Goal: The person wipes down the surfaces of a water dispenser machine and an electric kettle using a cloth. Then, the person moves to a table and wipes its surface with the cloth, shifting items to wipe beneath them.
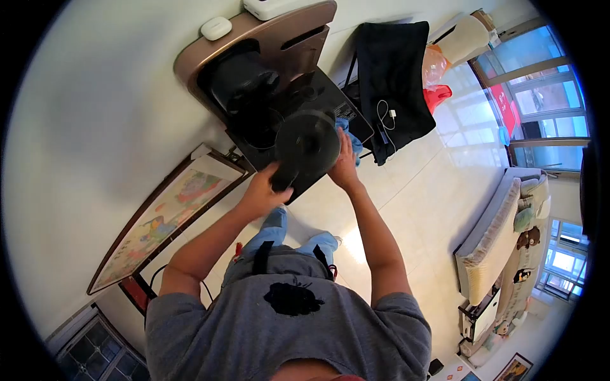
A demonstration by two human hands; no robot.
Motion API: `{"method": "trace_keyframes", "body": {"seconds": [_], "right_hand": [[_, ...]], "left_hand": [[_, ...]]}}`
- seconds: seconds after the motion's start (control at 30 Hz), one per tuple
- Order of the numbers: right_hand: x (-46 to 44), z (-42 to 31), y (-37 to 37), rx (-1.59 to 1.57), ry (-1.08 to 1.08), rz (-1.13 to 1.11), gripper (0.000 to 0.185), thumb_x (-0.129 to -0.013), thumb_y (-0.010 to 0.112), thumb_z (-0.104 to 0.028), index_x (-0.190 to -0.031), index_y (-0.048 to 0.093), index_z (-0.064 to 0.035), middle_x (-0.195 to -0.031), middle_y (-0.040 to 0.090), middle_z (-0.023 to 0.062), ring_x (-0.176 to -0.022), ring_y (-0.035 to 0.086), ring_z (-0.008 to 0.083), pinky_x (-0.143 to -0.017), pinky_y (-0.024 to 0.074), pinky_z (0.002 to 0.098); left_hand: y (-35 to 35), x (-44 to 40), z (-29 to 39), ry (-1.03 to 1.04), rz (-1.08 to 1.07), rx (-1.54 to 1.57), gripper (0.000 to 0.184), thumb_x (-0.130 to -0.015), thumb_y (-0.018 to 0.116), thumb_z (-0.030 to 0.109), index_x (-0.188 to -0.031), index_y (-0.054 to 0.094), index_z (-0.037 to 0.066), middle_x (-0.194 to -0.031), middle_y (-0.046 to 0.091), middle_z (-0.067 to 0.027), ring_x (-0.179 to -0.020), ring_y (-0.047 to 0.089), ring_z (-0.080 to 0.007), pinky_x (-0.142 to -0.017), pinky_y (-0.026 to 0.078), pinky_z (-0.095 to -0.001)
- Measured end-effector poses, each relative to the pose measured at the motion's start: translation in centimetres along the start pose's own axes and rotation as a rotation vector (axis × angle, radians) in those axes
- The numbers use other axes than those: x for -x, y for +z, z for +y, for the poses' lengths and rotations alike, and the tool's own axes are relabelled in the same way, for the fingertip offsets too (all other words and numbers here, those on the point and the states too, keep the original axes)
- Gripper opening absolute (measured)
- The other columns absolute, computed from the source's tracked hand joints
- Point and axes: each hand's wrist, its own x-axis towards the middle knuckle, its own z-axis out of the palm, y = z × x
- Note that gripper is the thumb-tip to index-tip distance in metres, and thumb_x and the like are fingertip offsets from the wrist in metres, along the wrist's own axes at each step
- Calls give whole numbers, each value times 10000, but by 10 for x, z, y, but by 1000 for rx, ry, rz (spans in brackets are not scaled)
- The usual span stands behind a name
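Note:
A dark, round, kettle-like vessel (307, 141) is held up over the black shelf of a brown appliance. My left hand (264, 193) is closed around its black handle, at the near left side. On the vessel's right side my right hand (344, 162) presses a blue cloth (353, 136) against the rim. The fingers of that hand are partly hidden by the vessel and cloth. Just beyond lies the appliance's black recess (238, 79), where dark round parts are hard to make out.
The brown appliance (190, 60) stands against the wall with a white case (216, 28) on top. A black-covered stand (394, 76) carrying a white cable (383, 120) is at its right. A framed picture (168, 219) leans at the left. A sofa (486, 238) is far right.

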Motion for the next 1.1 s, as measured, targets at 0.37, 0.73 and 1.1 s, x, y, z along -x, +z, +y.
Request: {"method": "trace_keyframes", "body": {"seconds": [0.37,0.73,1.1], "right_hand": [[-165,39,28,228,205,39,543,-872,620,-280,-1369,417,-355,-1507,240,128,-1345,252,429,-1007,324,602],[-42,-35,41,369,127,94,571,-789,654,-251,-1326,468,-305,-1376,401,148,-1225,394,433,-886,436,564],[-99,-118,103,201,45,-22,530,-837,608,-239,-1347,472,-289,-1430,342,158,-1295,322,425,-965,350,570]], "left_hand": [[-35,134,-20,-182,57,92,470,-708,694,30,-1160,566,1,-1129,591,-88,-1009,560,-176,-900,432,-311],[-46,138,-21,-204,344,188,323,-705,698,17,-1009,591,37,-914,598,-23,-837,558,-97,-757,452,-261],[-51,140,-24,-84,499,303,244,-683,668,-44,-886,563,43,-885,555,-40,-822,517,-105,-754,414,-253]]}}
